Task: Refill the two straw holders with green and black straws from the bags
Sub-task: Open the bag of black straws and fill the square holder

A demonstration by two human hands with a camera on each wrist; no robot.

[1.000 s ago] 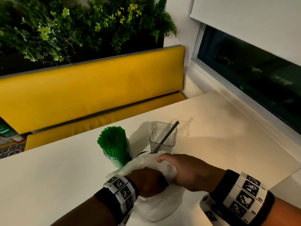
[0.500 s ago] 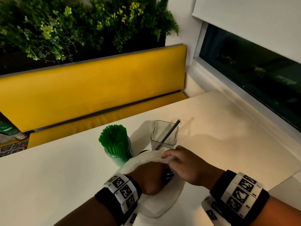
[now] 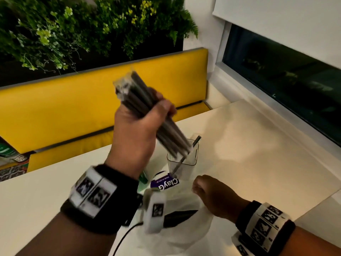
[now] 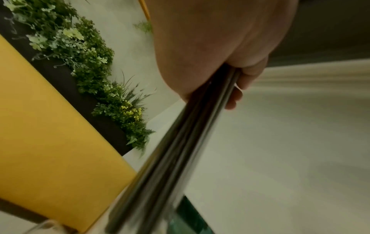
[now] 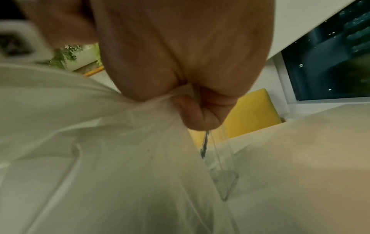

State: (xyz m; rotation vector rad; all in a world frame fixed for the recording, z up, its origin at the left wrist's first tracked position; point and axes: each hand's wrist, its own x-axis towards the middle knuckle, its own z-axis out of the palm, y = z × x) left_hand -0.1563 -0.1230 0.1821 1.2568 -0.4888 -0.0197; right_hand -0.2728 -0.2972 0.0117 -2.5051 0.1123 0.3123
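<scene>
My left hand (image 3: 140, 115) is raised above the table and grips a pack of black straws (image 3: 147, 111) in clear wrap, tilted with its lower end over the clear square holder (image 3: 186, 163). The left wrist view shows the same black straws (image 4: 180, 150) running from my fist. One black straw (image 3: 196, 141) leans in that holder. My right hand (image 3: 206, 193) pinches the edge of the white plastic bag (image 3: 182, 228) on the table; the white bag (image 5: 100, 142) fills the right wrist view. The green straws' holder is almost hidden behind my left wrist.
A purple-and-black labelled packet (image 3: 166, 182) lies by the bag's mouth. A yellow bench (image 3: 73, 108) with plants (image 3: 73, 28) above runs behind the table (image 3: 249, 145). A dark window (image 3: 286, 76) lines the right side. A cable (image 3: 125, 235) trails from my left wrist.
My left hand has come up out of the white bag holding the pack of black straws. My right hand has shifted right, still holding the bag.
</scene>
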